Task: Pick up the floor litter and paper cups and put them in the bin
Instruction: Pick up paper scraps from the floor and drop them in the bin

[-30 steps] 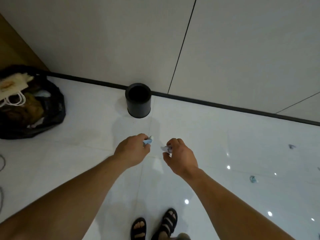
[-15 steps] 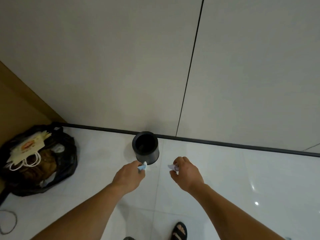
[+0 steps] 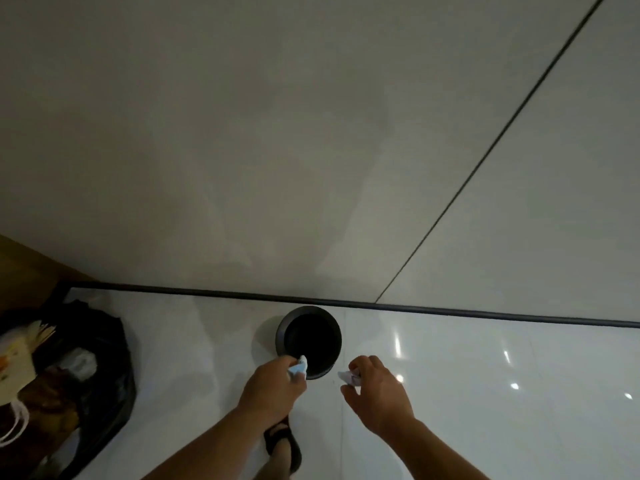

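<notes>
A round black bin (image 3: pixel 309 341) stands on the white floor against the wall's dark skirting. My left hand (image 3: pixel 272 388) pinches a pale blue scrap of litter (image 3: pixel 300 368) right at the bin's near rim, over its opening. My right hand (image 3: pixel 375 391) pinches a small white scrap (image 3: pixel 347 377) just to the right of the bin, still outside the rim. The bin's inside is dark, so its contents are hidden.
A black rubbish bag (image 3: pixel 100 368) with a paper carrier bag (image 3: pixel 15 362) and other waste sits at the left. My sandalled foot (image 3: pixel 282 445) is on the glossy floor tiles below the left hand. The wall rises straight behind the bin.
I have stepped closer to the bin. Both hands, still pinching their scraps, now reach it, the left one over the rim. The loose scraps at the right have left the view.
</notes>
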Tool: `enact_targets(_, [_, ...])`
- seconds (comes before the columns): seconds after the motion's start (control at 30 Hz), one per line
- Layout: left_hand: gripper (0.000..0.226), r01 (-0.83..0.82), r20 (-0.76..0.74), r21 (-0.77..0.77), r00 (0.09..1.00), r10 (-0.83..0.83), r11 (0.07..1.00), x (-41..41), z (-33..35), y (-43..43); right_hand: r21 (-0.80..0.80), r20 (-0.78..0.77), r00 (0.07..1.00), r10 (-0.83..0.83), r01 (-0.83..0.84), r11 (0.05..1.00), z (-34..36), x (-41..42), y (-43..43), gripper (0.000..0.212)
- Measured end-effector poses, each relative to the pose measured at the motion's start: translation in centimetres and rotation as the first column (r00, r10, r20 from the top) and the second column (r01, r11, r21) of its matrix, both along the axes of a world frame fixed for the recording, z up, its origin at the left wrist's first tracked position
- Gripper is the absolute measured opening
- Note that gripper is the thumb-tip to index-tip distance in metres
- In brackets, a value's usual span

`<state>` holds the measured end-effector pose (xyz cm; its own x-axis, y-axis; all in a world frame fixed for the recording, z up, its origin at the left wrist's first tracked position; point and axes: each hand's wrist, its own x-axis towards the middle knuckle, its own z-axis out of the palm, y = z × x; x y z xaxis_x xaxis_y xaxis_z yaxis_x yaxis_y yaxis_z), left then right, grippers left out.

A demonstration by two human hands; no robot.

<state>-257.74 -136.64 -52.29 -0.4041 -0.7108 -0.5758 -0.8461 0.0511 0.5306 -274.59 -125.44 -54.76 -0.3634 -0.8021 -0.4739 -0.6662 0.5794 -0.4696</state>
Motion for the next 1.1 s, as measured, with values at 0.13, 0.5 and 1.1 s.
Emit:
enact_targets(0.13, [0.018,-0.006,0.009,0.100,1.000,0.005,0.995,-0.9,-7.1,-6.0,0.030,0.054,0.995,-0.079,0.078,0.997,-7.4,0.8,-6.2,0.038])
enact_targets(0.5, [0.042,-0.108,0.088,0.267,0.992,0.087,0.958,-4.0,-30.9,-12.9,0.103,0.133,0.972,-0.193,0.181,0.978,-32.0,-0.7,-13.0,0.049])
enact_targets(1.1, [0.055,0.404,0.150,0.143,0.893,-0.423,0.903,-13.1,-12.5,-10.2,0.144,0.099,0.932,-0.349,0.333,0.932,-15.3,-6.1,-4.6,0.075])
